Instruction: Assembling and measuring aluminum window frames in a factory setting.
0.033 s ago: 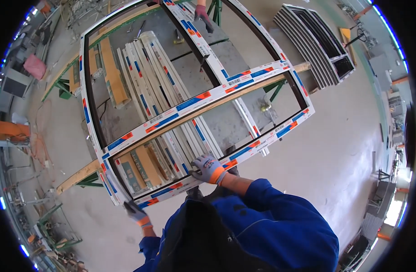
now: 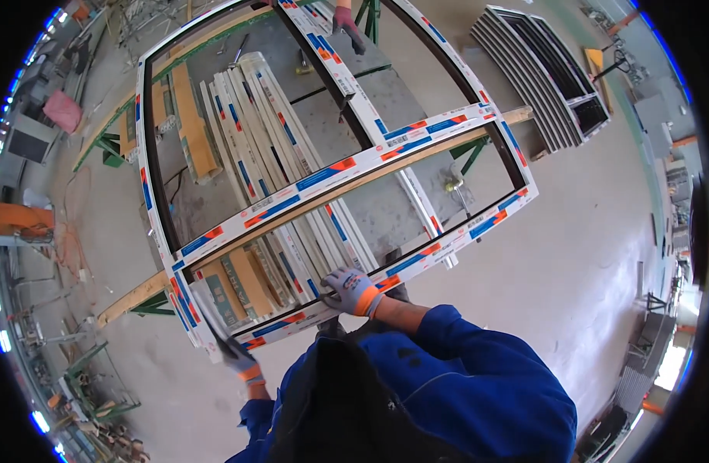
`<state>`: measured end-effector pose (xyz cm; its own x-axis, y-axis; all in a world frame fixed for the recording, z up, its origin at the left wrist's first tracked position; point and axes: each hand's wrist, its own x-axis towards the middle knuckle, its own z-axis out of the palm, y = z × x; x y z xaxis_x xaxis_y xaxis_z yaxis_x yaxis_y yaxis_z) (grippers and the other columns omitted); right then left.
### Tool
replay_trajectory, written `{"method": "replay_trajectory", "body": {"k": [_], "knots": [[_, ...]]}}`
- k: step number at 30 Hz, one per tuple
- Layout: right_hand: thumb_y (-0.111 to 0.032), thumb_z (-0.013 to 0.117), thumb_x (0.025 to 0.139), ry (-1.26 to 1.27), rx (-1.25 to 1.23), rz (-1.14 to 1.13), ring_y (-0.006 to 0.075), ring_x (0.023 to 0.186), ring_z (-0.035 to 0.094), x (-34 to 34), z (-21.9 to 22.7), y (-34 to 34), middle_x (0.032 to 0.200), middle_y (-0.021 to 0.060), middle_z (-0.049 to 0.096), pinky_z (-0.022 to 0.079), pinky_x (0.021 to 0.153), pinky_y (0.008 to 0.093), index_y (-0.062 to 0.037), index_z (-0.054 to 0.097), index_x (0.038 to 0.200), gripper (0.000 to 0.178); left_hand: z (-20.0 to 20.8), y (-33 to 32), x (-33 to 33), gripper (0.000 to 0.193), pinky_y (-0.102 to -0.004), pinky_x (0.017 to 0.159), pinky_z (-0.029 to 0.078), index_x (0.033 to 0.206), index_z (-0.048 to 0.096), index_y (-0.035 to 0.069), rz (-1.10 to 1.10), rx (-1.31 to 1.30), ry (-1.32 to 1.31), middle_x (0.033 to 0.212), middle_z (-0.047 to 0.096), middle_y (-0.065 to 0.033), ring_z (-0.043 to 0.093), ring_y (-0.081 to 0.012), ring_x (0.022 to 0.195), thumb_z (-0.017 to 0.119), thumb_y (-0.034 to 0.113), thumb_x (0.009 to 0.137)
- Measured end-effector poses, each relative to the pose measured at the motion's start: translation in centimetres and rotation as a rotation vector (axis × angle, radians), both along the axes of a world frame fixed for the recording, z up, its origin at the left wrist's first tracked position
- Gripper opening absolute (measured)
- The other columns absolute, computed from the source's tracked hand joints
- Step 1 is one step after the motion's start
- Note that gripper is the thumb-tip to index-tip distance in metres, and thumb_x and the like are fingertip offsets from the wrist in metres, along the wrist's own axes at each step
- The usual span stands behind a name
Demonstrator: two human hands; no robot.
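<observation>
left hand (image 2: 241,361): gloved, pointing forward-left | right hand (image 2: 354,292): gloved, palm down, pointing left | right forearm (image 2: 401,315): angled inward

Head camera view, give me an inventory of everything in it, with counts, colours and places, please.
Large frame: one, white with red-blue patches, centre
Wooden beams: at least two, tan, under the frame
Long profiles: several, mostly white, beneath the frame
Brown packs: several, brown, left of the profiles
Green supports: several, green, below the frame
Stacked frames: several, grey and black, upper right
Pink bundle: one, pink, far left
Floor: one, grey, all around
Edge clutter: uncountable, mixed, rim
Co-worker's hand: one, dark reddish glove, top
Sleeves: two, blue, bottom
Left hand: one, grey-orange glove, frame's near left corner
Right hand: one, grey-orange glove, frame's near rail
</observation>
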<state>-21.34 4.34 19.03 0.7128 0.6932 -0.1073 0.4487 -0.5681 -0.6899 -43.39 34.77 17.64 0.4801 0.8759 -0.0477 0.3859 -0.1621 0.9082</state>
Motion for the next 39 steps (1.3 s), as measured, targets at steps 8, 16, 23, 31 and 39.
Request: {"method": "replay_trajectory", "body": {"k": [8, 16, 23, 31, 39], "knots": [[-0.032, 0.067, 0.082, -0.032, 0.099, -0.124, 0.0357, 0.092, 0.061, 10.4, 1.9, -14.1, 0.098, 0.0138, 0.065, 0.049, 0.081, 0.0442, -0.0092, 0.063, 0.104, 0.032, 3.2, -22.3, 9.8, 0.030, -0.0298, 0.066, 0.048, 0.118, 0.057, -0.005, -0.257, -0.226, 0.451, 0.089, 0.067, -0.0120, 0.061, -0.0141, 0.079, 0.058, 0.015, 0.095], [-0.025, 0.061, 0.092, 0.544, 0.323, -0.764, 0.0369, 0.087, 0.066, 9.6, 1.7, -21.3, 0.092, 0.0208, 0.068, 0.050, 0.075, 0.0431, -0.0024, 0.062, 0.107, 0.027, 4.9, -36.4, 23.7, 0.061, -0.0439, 0.081, 0.052, 0.134, 0.045, 0.001, -1.249, 0.183, 0.413, 0.114, 0.064, -0.0212, 0.064, -0.0390, 0.098, 0.067, 0.029, 0.084], [-0.019, 0.063, 0.094, 0.547, 0.633, -1.035, 0.0079, 0.075, 0.057, 8.5, 2.7, -27.3, 0.079, 0.0043, 0.064, 0.048, 0.065, 0.0268, 0.0003, 0.063, 0.099, 0.020, 2.4, -45.0, 26.4, 0.051, -0.0414, 0.077, 0.052, 0.127, 0.047, 0.004, -1.207, -0.210, -0.057, 0.099, 0.065, -0.0188, 0.066, -0.0341, 0.087, 0.069, 0.017, 0.083], [-0.016, 0.057, 0.096, 0.152, 0.378, -1.028, 0.0131, 0.081, 0.061, 16.1, -2.7, -42.6, 0.089, 0.0077, 0.068, 0.050, 0.075, 0.0283, 0.0014, 0.065, 0.107, 0.022, 0.0, -54.1, 32.6, 0.054, -0.0380, 0.086, 0.050, 0.134, 0.046, -0.003, -1.028, -0.071, 0.081, 0.111, 0.065, -0.0201, 0.064, -0.0260, 0.099, 0.065, 0.011, 0.086], [-0.023, 0.061, 0.090, 0.071, 0.151, -0.857, 0.0331, 0.098, 0.063, 31.5, -3.8, -51.8, 0.106, 0.0135, 0.067, 0.050, 0.085, 0.0384, -0.0075, 0.063, 0.116, 0.031, -7.6, -67.2, 45.5, 0.043, -0.0389, 0.080, 0.050, 0.123, 0.054, -0.002, -0.589, -0.330, 0.113, 0.104, 0.066, -0.0215, 0.063, -0.0312, 0.092, 0.065, 0.024, 0.090]]}}
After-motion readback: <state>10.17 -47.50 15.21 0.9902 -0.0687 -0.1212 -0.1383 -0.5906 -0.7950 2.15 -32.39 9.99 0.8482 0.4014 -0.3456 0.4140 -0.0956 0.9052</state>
